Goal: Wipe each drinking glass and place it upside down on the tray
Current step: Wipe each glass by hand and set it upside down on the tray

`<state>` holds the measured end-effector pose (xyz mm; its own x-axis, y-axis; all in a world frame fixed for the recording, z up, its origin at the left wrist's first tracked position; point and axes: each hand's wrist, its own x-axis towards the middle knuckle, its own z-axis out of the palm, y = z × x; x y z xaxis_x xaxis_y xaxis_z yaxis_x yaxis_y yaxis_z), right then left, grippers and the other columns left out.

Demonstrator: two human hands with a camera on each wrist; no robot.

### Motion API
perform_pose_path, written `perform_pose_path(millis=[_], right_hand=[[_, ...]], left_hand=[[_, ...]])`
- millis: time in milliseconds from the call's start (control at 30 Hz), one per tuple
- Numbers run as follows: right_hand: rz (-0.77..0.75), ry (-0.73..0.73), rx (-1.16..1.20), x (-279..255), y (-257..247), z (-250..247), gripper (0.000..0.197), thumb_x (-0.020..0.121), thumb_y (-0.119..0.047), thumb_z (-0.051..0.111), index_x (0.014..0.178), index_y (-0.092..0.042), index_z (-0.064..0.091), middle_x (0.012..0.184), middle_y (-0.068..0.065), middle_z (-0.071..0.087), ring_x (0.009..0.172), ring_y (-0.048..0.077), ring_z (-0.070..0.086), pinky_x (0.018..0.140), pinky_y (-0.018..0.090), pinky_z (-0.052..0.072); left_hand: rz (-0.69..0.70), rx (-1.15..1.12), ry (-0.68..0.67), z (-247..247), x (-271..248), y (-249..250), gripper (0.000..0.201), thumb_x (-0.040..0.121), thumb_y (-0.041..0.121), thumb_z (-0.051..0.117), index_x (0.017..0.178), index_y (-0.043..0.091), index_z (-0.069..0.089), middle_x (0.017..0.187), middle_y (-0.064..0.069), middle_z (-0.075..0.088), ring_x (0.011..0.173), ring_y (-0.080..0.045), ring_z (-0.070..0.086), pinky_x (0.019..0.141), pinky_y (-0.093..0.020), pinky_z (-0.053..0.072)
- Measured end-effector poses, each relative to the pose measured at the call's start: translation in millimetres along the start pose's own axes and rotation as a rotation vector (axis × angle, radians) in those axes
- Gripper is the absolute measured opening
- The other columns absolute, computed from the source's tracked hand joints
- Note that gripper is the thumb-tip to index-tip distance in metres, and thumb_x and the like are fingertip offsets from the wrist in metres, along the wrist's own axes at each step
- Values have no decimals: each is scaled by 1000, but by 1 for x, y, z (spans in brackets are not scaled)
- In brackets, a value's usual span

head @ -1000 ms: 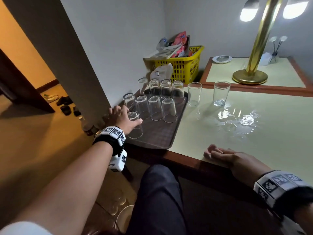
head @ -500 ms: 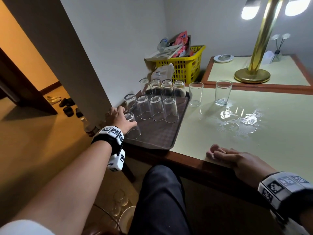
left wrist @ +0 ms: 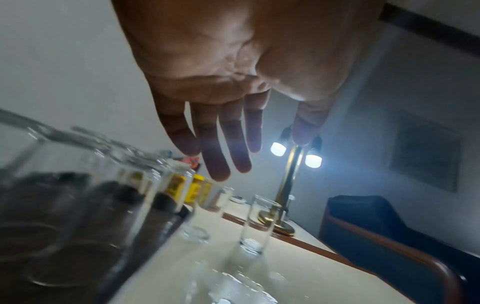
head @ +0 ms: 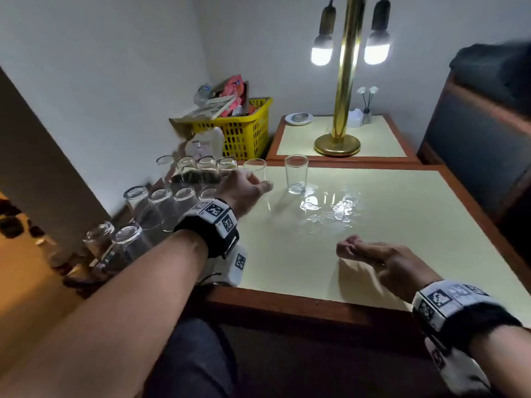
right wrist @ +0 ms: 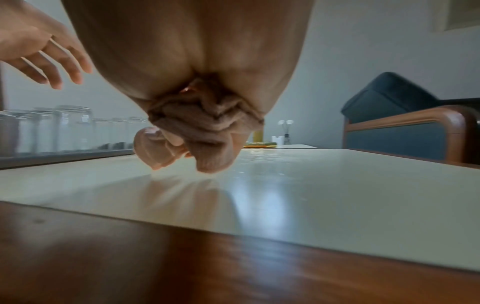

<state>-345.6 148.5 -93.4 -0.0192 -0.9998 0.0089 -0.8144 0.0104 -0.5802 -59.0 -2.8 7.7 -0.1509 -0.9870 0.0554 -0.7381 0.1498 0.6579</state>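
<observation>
Glass tumbler [head: 296, 174] upright, mouth up, untouched

A lived-in room: brass lamp [head: 343, 81], armchair [head: 482, 133], cluttered yellow basket [head: 241, 130].

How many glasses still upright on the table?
2: one beside the water puddle, one by the tray's edge, partly behind the left hand.

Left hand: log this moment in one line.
left hand: open, reaching upright glass | right hand: empty, on table | tray: glasses inverted
</observation>
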Motion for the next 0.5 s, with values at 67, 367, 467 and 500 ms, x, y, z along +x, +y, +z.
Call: perform_pose_path(millis=[67, 367, 467, 500], right_hand=[[82, 25, -80, -6, 18, -14, 51, 95, 2, 57, 141, -21, 59, 142, 0, 60, 126, 29, 59, 109, 39, 45], [163, 15, -247, -7, 81, -22, 60, 97, -15, 59, 153, -28, 42, 165, -5, 28, 141, 31, 41, 121, 34, 28], [205, -25, -277, -5, 84, -18, 63, 101, -29, 54, 158, -32, 28, 170, -4, 12, 151, 24, 24, 122, 28, 14], [207, -45, -275, -5, 83, -18, 64, 102, -32, 52, 159, -33, 24, 170, -4, 9, 153, 24, 20, 123, 28, 11]], left_hand=[[-25, -33, -51, 27, 14, 13, 55, 64, 72, 59, 85, 21, 64, 89, -4, 73, 85, -28, 69, 87, -46, 57], [-168, 15, -24, 109, 81, 37, 62, 90, 48, 66, 136, 10, 50, 138, -16, 57, 124, -34, 54, 94, -39, 42], [-252, -2, 23, 128, 102, 44, 73, 89, 45, 67, 142, 3, 38, 144, -21, 50, 130, -38, 49, 98, -41, 40], [-281, -3, 35, 133, 107, 47, 76, 89, 44, 68, 143, 1, 35, 145, -22, 49, 132, -39, 48, 100, -42, 40]])
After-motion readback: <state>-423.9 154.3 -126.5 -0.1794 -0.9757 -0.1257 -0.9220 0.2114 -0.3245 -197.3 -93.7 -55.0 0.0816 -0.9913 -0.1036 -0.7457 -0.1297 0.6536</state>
